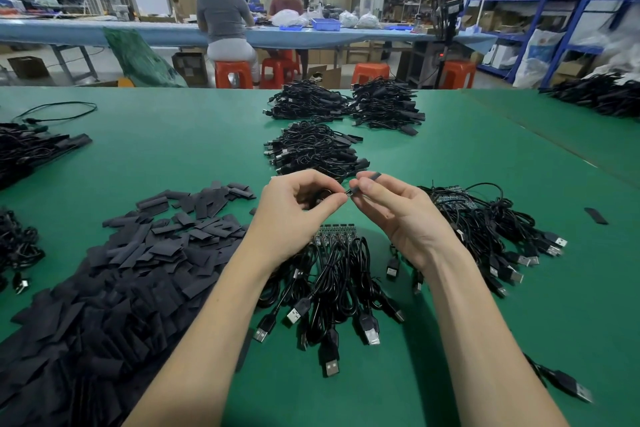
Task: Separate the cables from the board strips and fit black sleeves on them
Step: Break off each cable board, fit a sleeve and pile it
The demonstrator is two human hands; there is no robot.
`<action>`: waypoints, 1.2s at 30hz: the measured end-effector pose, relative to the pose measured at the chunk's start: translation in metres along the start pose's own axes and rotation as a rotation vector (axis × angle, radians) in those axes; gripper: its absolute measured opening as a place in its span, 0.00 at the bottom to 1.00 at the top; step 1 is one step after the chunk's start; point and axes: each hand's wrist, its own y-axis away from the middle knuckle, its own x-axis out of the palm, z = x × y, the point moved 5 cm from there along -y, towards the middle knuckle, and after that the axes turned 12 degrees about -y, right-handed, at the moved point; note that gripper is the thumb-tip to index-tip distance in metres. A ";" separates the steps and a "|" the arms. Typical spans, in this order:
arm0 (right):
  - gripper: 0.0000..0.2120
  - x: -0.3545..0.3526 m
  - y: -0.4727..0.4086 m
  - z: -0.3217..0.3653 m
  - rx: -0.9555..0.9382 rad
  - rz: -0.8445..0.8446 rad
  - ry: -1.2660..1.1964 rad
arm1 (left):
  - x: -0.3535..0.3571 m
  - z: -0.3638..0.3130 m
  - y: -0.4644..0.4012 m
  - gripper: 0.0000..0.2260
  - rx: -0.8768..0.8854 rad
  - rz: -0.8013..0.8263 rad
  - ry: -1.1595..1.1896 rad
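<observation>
My left hand (294,208) pinches the small board end of a black cable (320,196) between thumb and forefinger. My right hand (391,208) holds a flat black sleeve (370,178) by its edge, its open end touching that cable end. Below my hands a board strip (334,232) lies on the green table with several USB cables (332,291) still attached, fanned toward me. A large heap of loose black sleeves (131,274) covers the table to the left.
Piles of sleeved cables (311,149) lie beyond my hands, with two more (346,104) behind. Another bundle of strip cables (491,229) sits right. A stray sleeve (595,216) lies far right. Cable heaps (24,149) edge the left. Two people sit at a far bench.
</observation>
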 end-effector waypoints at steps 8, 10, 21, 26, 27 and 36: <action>0.08 -0.006 -0.001 -0.011 0.034 -0.095 -0.089 | 0.002 0.006 0.001 0.03 -0.028 0.021 -0.015; 0.08 -0.006 -0.002 -0.014 0.027 -0.095 -0.092 | 0.002 0.006 0.001 0.03 -0.036 0.019 -0.009; 0.08 -0.004 0.000 -0.016 0.054 -0.009 -0.062 | 0.000 0.007 -0.001 0.03 -0.025 0.047 -0.012; 0.12 -0.005 0.001 -0.013 0.053 0.009 0.005 | 0.002 0.005 0.002 0.03 -0.009 0.062 -0.031; 0.12 -0.006 0.001 -0.013 0.052 0.005 0.020 | 0.002 0.005 0.002 0.03 -0.007 0.069 -0.031; 0.09 -0.012 0.004 -0.008 0.019 0.018 0.040 | 0.001 0.006 0.002 0.04 -0.024 0.091 -0.037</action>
